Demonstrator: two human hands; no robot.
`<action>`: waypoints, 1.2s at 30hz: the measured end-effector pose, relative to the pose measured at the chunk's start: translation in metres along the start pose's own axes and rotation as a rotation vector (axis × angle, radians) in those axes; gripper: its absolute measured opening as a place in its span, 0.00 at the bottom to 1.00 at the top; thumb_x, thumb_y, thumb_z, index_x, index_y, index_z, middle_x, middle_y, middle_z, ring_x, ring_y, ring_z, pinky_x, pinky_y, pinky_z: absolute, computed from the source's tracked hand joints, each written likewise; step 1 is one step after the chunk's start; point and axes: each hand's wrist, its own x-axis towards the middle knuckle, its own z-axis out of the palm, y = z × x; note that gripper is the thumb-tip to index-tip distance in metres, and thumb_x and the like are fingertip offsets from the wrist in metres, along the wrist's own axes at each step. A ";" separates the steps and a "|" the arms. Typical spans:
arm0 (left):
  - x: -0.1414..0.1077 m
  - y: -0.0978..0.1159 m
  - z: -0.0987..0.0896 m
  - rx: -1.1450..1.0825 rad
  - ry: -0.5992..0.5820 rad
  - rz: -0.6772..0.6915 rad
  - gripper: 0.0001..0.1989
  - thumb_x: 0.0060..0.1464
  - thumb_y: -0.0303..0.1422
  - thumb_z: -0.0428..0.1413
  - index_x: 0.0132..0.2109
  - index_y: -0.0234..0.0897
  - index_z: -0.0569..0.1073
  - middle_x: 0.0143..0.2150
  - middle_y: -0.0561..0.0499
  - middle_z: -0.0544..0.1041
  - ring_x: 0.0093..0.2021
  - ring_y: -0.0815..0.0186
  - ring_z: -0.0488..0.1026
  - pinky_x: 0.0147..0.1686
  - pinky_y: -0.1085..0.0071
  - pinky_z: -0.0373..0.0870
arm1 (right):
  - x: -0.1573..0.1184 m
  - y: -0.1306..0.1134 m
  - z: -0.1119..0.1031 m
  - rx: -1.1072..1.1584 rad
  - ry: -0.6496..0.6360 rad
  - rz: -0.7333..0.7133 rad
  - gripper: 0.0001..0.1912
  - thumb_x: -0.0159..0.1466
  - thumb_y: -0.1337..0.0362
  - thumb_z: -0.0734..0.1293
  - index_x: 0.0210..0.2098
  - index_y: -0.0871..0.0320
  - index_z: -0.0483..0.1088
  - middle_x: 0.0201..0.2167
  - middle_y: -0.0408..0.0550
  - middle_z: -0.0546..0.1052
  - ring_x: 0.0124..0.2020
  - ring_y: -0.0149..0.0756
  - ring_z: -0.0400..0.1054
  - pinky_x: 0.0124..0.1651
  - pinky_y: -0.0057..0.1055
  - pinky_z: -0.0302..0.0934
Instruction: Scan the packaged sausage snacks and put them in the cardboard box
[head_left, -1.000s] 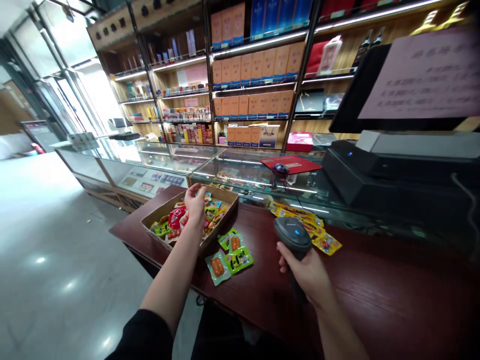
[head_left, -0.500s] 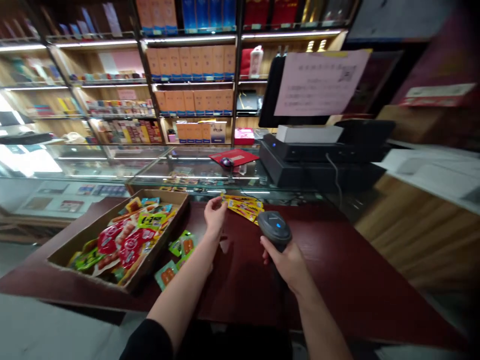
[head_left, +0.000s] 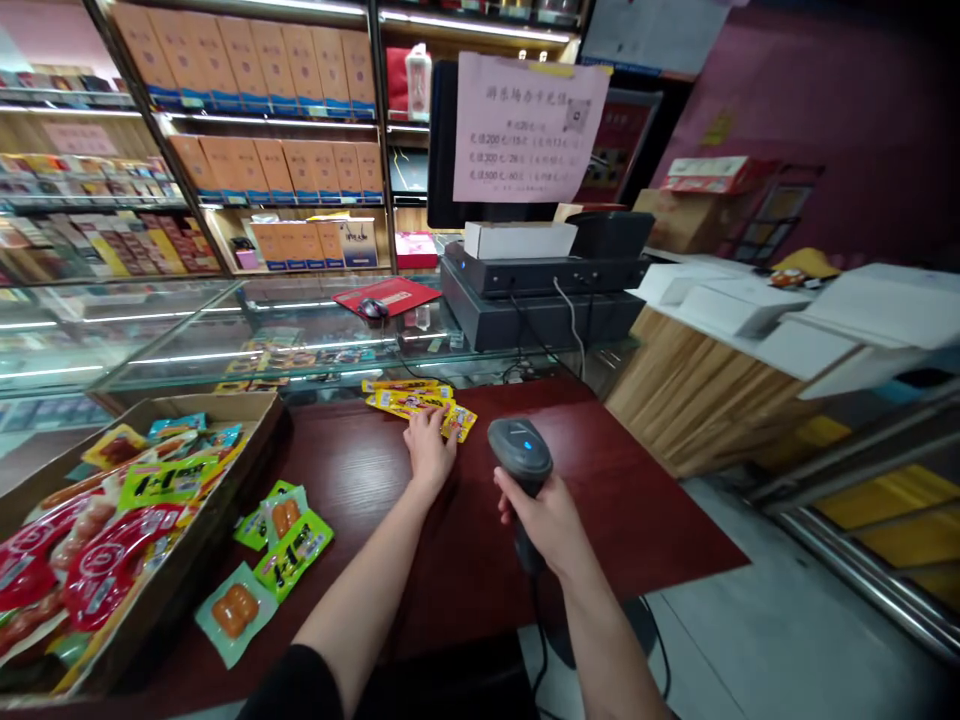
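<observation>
My right hand (head_left: pixel 551 515) is wrapped round the handle of a dark grey barcode scanner (head_left: pixel 519 447), held upright above the table with a small blue light on its top. A cable runs down below the handle. My left hand (head_left: pixel 430 450) reaches to the far side of the table, its fingers spread and touching a loose pile of yellow snack packets (head_left: pixel 409 402). Part of the packets is hidden under the fingers. Left of my forearm lie several green snack packets (head_left: pixel 294 556), some with small brown sausages showing through clear film.
A cardboard box (head_left: pixel 259 410) full of mixed snack packets stands at the left. Behind the dark red table (head_left: pixel 480 560) is a glass counter (head_left: pixel 300 330) with a mouse (head_left: pixel 373 308) and a monitor bearing a paper sign (head_left: pixel 529 130). White boxes (head_left: pixel 727 300) stand at the right.
My view has turned right. My left hand has moved from beside the yellow packets onto them, fingers now spread. The right hand still holds the scanner.
</observation>
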 end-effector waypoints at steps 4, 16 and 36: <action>-0.009 0.008 -0.003 0.164 -0.108 0.191 0.16 0.59 0.38 0.52 0.53 0.48 0.74 0.63 0.46 0.66 0.67 0.49 0.50 0.61 0.51 0.45 | 0.000 0.006 0.003 0.000 -0.010 -0.009 0.19 0.57 0.48 0.70 0.31 0.60 0.69 0.17 0.42 0.72 0.16 0.31 0.67 0.20 0.26 0.63; -0.005 -0.004 -0.051 0.294 -0.278 0.026 0.11 0.57 0.32 0.51 0.46 0.36 0.72 0.47 0.36 0.74 0.49 0.51 0.68 0.46 0.59 0.61 | 0.040 -0.053 0.052 0.101 -0.388 -0.042 0.17 0.56 0.51 0.70 0.26 0.60 0.68 0.14 0.39 0.69 0.14 0.27 0.62 0.18 0.24 0.60; 0.046 -0.082 -0.105 -1.015 0.447 -0.533 0.22 0.35 0.35 0.69 0.41 0.34 0.80 0.38 0.47 0.82 0.37 0.63 0.77 0.43 0.65 0.73 | 0.072 -0.031 0.139 -0.053 -0.541 -0.245 0.10 0.54 0.59 0.70 0.33 0.57 0.72 0.19 0.43 0.74 0.18 0.33 0.68 0.20 0.27 0.63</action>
